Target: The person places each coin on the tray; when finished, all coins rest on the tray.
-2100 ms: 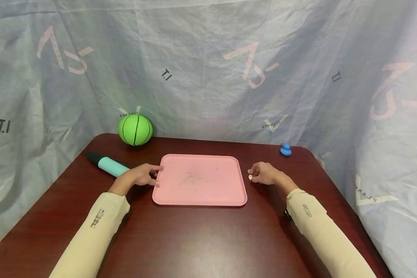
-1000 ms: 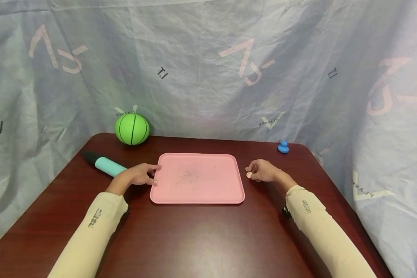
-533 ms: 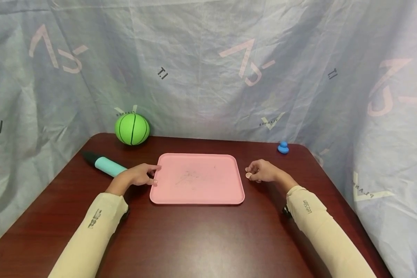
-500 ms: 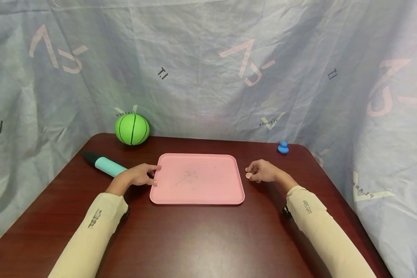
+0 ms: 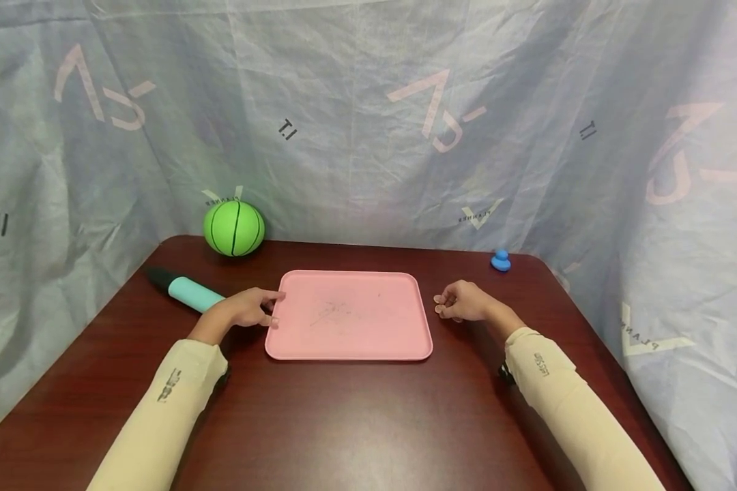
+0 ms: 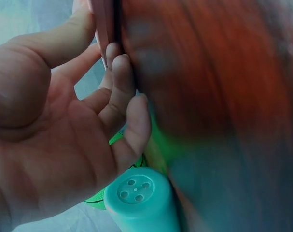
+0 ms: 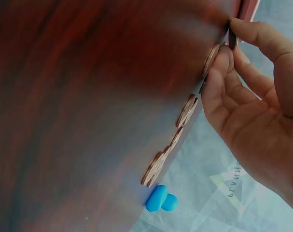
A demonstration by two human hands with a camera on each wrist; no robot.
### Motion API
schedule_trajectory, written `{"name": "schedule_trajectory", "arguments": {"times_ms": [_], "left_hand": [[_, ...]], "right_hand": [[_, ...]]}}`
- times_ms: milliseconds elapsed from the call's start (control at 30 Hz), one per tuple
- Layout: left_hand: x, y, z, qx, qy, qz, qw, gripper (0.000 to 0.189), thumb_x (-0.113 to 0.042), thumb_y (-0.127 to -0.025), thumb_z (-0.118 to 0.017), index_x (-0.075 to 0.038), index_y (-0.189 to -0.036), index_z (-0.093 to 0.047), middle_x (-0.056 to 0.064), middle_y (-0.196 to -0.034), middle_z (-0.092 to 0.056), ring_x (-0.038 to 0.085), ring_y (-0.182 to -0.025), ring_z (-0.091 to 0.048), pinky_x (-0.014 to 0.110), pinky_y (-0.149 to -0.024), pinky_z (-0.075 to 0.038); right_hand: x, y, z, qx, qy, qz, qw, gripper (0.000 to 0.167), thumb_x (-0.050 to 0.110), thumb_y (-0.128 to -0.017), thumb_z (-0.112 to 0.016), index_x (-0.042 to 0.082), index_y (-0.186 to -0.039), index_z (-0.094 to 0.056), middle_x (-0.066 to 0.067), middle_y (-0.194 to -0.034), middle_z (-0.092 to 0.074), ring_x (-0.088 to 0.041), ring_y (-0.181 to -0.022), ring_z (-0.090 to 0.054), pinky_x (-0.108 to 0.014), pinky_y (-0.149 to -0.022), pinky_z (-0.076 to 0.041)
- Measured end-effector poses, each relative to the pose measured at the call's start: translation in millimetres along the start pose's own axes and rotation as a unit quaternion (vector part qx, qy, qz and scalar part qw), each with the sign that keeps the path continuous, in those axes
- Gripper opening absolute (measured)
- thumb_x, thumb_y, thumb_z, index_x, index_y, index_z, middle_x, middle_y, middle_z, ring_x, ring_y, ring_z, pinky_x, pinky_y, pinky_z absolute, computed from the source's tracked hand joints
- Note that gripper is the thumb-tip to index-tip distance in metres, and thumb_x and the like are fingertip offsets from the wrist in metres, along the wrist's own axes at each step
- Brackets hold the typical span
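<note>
My left hand [image 5: 246, 309] holds the left edge of a pink tray [image 5: 350, 351] lying on the dark red-brown table. In the left wrist view the thumb is over the tray's rim [image 6: 105, 29], and the curled fingers reach its side near the tabletop. Just right of the tray, my right hand [image 5: 467, 301] pinches a small thin disc [image 7: 233, 39] between thumb and fingers. Another round wooden disc [image 7: 211, 60] stands close to its fingertips. More flat wooden discs [image 7: 186, 112] lie farther along the table, mostly hidden behind the hand in the head view.
A green ball [image 5: 234, 228] with black lines stands at the back left. A turquoise cylinder with a black end [image 5: 193, 293] lies beside the left wrist. A small blue knobbed object [image 5: 500, 260] sits at the back right. Grey printed cloth [image 5: 356, 136] hangs behind the table.
The right fingers have shifted slightly, and a second disc edge now shows at their tips. The left hand and tray stay put. The whole head view shifted a little earlier on.
</note>
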State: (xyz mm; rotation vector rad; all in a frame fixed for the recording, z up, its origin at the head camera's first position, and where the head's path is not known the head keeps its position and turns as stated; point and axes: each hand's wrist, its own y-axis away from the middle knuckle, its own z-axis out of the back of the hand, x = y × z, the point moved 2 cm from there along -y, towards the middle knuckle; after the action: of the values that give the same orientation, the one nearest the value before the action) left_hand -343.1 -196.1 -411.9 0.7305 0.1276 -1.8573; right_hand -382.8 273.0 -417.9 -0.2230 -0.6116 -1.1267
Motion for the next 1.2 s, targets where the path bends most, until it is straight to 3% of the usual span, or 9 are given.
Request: {"name": "schedule_trajectory", "arguments": {"times_ms": [233,500,767,1000,1200], "left_hand": [[0.5,1.4,1.6,0.0,0.0,0.004,1.0,0.071,-0.017,-0.088,-0.075,0.001,-0.148,-0.043,0.019,-0.118,-0.063,0.029,-0.108,-0.055,0.045,-0.098,-0.042],[-0.1,3.0,3.4,-0.001,0.008,0.002,1.0,0.072,-0.018,-0.087,-0.076,0.001,-0.148,-0.043,0.02,-0.12,-0.061,0.03,-0.108,-0.053,0.044,-0.095,-0.042],[-0.5,2.9,2.2,0.004,0.041,0.013,0.999,0.074,-0.017,-0.087,-0.076,0.0,-0.15,-0.04,0.019,-0.119,-0.059,0.027,-0.097,-0.051,0.035,-0.076,-0.046],[0.0,4.9,0.8,-0.01,0.033,0.01,0.9994,0.067,-0.023,-0.092,-0.071,-0.002,-0.148,-0.043,0.024,-0.131,-0.056,0.03,-0.111,-0.051,0.042,-0.093,-0.044],[-0.4,3.8,1.0,-0.006,0.045,-0.01,0.9989,0.073,-0.021,-0.087,-0.077,0.002,-0.148,-0.042,0.019,-0.119,-0.061,0.026,-0.101,-0.052,0.034,-0.082,-0.045]], "right_hand": [[8,-2.0,1,-0.033,-0.021,-0.003,0.9992,0.017,0.014,-0.087,-0.076,0.0,-0.093,-0.067,-0.005,-0.077,-0.069,-0.021,-0.054,-0.061,-0.034,-0.053,-0.052],[43,-17.6,-2,-0.118,0.019,0.044,0.9919,0.018,0.019,-0.084,-0.078,0.005,-0.091,-0.07,-0.003,-0.08,-0.068,-0.015,-0.075,-0.061,-0.034,-0.073,-0.049],[79,-47.3,-15,-0.11,0.023,0.052,0.9923,0.016,0.021,-0.085,-0.076,0.006,-0.087,-0.069,-0.001,-0.079,-0.068,-0.015,-0.075,-0.061,-0.031,-0.072,-0.049],[105,-74.8,-27,-0.082,0.037,0.043,0.9949,0.018,0.021,-0.085,-0.077,0.005,-0.091,-0.071,-0.005,-0.086,-0.071,-0.019,-0.083,-0.065,-0.032,-0.077,-0.051],[116,-90.9,-37,-0.064,0.055,0.019,0.9963,0.017,0.02,-0.086,-0.076,0.005,-0.092,-0.071,-0.005,-0.088,-0.071,-0.018,-0.083,-0.063,-0.031,-0.077,-0.051]]}}
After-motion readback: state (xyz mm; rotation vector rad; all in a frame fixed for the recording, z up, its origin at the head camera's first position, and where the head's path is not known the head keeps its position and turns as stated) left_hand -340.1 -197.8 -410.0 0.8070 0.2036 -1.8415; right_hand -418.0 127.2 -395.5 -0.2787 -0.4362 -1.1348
